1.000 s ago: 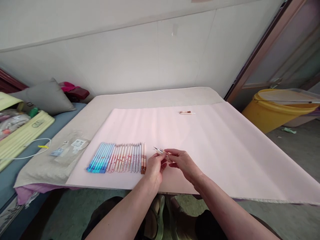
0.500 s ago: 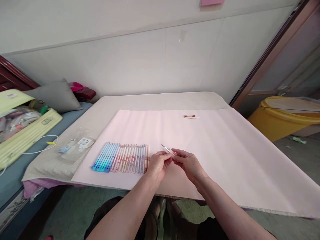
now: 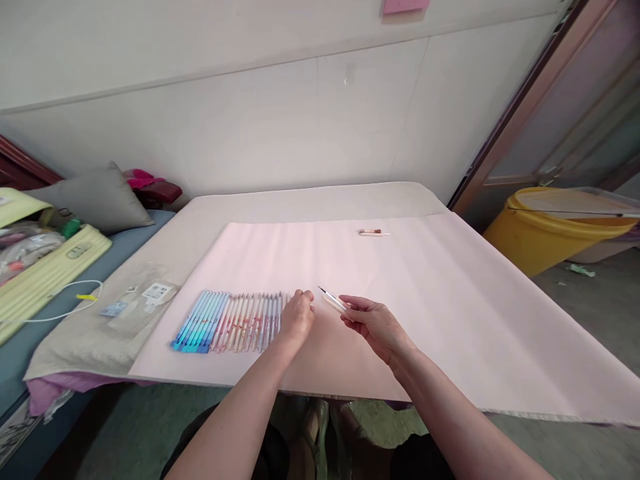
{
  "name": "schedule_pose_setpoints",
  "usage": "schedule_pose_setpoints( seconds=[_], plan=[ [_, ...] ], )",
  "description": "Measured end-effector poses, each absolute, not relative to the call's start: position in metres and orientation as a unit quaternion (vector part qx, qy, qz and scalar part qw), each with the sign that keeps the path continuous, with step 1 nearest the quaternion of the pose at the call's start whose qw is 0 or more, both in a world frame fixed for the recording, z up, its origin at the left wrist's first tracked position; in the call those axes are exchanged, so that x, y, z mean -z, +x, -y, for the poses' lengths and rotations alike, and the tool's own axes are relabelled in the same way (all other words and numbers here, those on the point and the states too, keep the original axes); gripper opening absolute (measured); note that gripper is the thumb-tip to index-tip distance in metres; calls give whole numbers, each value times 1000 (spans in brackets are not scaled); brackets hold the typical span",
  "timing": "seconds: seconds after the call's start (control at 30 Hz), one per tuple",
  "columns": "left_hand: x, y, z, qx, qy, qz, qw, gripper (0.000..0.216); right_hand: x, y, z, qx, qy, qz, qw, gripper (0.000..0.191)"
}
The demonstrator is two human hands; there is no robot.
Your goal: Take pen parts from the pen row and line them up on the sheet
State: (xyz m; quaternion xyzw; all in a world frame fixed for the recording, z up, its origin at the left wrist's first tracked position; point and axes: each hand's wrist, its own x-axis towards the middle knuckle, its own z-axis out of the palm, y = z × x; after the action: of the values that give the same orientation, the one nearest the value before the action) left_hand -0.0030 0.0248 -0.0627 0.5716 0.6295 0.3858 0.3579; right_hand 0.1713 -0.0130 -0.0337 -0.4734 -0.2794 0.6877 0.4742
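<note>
My right hand (image 3: 369, 325) pinches a slim white pen (image 3: 332, 297) with a dark pointed tip aimed up and left. A pale slim piece lies along its underside, and I cannot tell whether it is a separate part. My left hand (image 3: 299, 316) is closed, fingers curled, over the right end of a row of pens; whatever it may hold is hidden. In that row, blue pens (image 3: 199, 321) lie at the left, and pink and pale patterned pens (image 3: 249, 323) continue to the right. The left hand and wrist cover the row's right end.
The pens lie on a pink sheet (image 3: 425, 320) over a bed-like table. Farther back are small brown and pale pen pieces (image 3: 371, 233). Clear plastic packaging (image 3: 145, 300) lies at the left. A yellow bin (image 3: 530, 233) stands at the right, and a grey pillow (image 3: 95, 197) at the far left.
My left hand has parted from the right hand and moved left to the end of the pen row. The white pen stays in my right hand. The view has shifted slightly.
</note>
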Motion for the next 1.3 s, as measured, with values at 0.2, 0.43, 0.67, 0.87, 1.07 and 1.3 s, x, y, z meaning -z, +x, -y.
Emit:
schedule_pose_setpoints(
  seconds=[0.2, 0.43, 0.67, 0.87, 1.07, 1.3],
  plan=[
    [63, -2, -23, -387, 571, -630, 357, 23, 35, 174, 12, -703, -462, 287, 459, 31],
    [52, -8, -27, -438, 442, -538, 568, 6, 40, 175, 13, -727, -454, 263, 443, 31],
    [52, -13, -29, -435, 399, -491, 641, 14, 49, 172, 11, -733, -461, 266, 425, 30],
    [50, -11, -28, -408, 448, -497, 621, 12, 50, 170, 11, -734, -463, 265, 420, 30],
    [46, -13, -30, -397, 386, -492, 672, 12, 46, 168, 12, -740, -463, 256, 415, 29],
    [45, -19, -32, -366, 341, -492, 713, 14, 42, 166, 13, -756, -449, 253, 404, 26]
  ],
)
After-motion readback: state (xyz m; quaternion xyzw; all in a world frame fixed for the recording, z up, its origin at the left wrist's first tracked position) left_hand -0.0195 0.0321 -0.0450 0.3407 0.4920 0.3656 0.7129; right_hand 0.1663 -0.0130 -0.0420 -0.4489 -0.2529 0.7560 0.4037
